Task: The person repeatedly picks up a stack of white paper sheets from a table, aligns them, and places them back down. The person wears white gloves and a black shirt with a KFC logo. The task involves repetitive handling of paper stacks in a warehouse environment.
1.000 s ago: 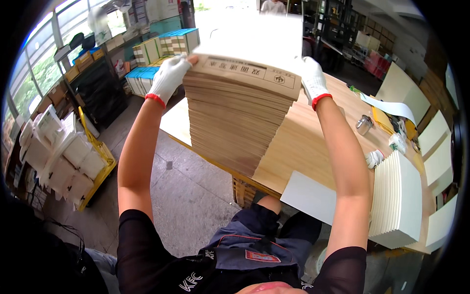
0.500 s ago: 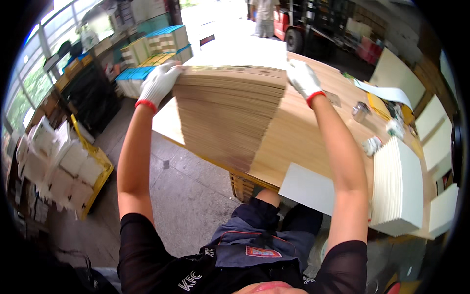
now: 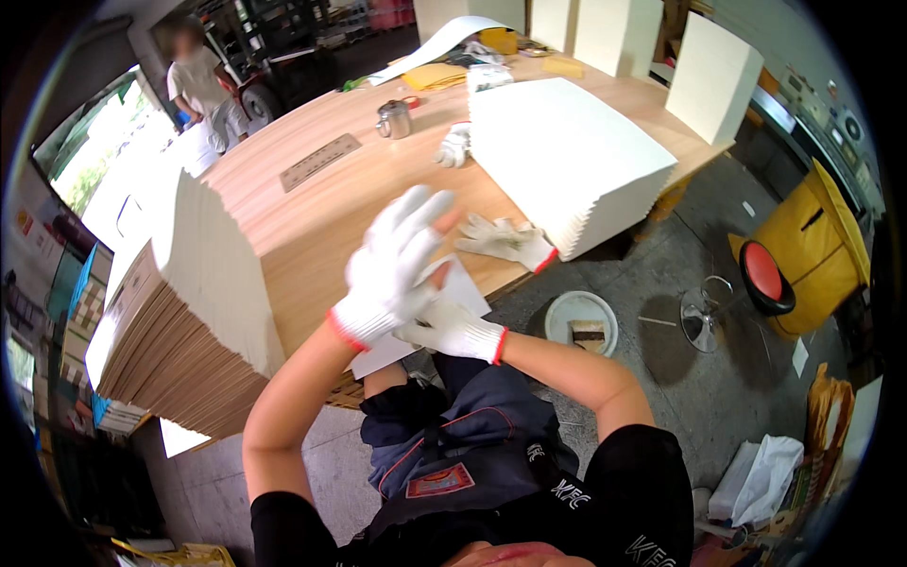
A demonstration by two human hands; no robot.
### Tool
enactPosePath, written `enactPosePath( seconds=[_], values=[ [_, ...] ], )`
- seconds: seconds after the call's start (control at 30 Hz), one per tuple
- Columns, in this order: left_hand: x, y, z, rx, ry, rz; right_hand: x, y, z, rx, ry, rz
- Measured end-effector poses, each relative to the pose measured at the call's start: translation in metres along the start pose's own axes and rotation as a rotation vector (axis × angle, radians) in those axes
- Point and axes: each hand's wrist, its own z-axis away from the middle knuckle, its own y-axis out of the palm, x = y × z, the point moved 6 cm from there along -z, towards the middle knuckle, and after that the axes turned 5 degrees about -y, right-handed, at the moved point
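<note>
My left hand [image 3: 392,269], in a white knit glove with a red cuff, is raised over the table's front edge. Its fingers are stretched apart with nothing in them; some fingertips are bare. Close under it, near the left glove's heel, is my gloved right hand [image 3: 463,331]. The left hand partly covers the right one's fingers, and I cannot tell whether they grip the glove. A white sheet [image 3: 463,283] lies behind both hands at the table edge. A loose white glove [image 3: 505,241] rests on the table to their right.
On the wooden table [image 3: 293,227] stand a brown-edged board stack [image 3: 189,350] at left and a white stack [image 3: 567,132] at right. A metal cup [image 3: 394,120], perforated plate [image 3: 319,163] and another glove [image 3: 453,146] lie behind. A bucket [image 3: 612,326] and red stool [image 3: 763,269] stand right; a person [image 3: 203,90] far left.
Both hands have left the top of the brown-edged stack and come together in front of me. The view has turned to the right, so the stack now sits at the left.
</note>
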Motion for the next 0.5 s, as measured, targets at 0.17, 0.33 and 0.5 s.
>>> enactPosePath(
  seconds=[0.17, 0.33, 0.5],
  values=[
    [-0.025, 0.131, -0.076, 0.176, 0.032, 0.12, -0.001, -0.036, 0.055, 0.004, 0.16, -0.064],
    [-0.025, 0.192, -0.101, 0.325, 0.023, 0.108, -0.016, -0.054, 0.087, -0.029, 0.145, -0.109],
    [-0.031, 0.18, -0.119, 0.188, 0.15, 0.076, -0.031, -0.083, 0.104, -0.097, 0.167, -0.245]
  ],
)
